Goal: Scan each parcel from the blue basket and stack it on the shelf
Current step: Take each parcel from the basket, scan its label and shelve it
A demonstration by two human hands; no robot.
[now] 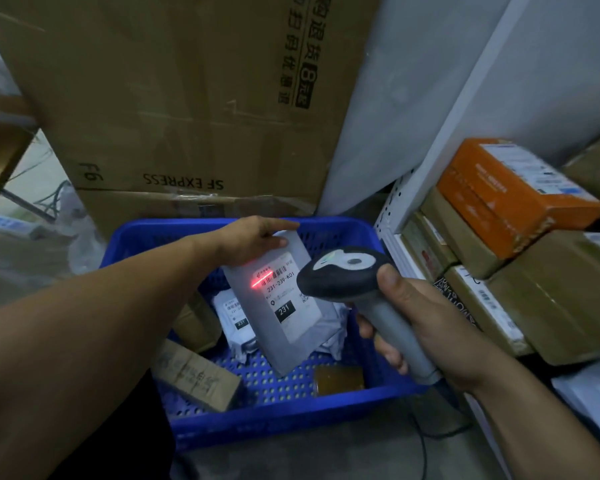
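My left hand [253,239] grips the top edge of a flat grey mailer parcel [274,327] and holds it tilted over the blue basket [291,410]. A red scan line falls on the barcode of the parcel's white label. My right hand [420,323] is wrapped round the handle of a grey barcode scanner [343,271], whose dark head points at that label from the right. In the basket lie a smaller white bag parcel [234,318], a cardboard box [196,375] at the left and a small brown box [338,379].
A white shelf [447,133] stands at the right, stacked with an orange box [510,192] and several brown cartons [551,289]. A large SF Express cardboard box [187,98] rises behind the basket. The scanner's cable [423,441] trails on the grey floor.
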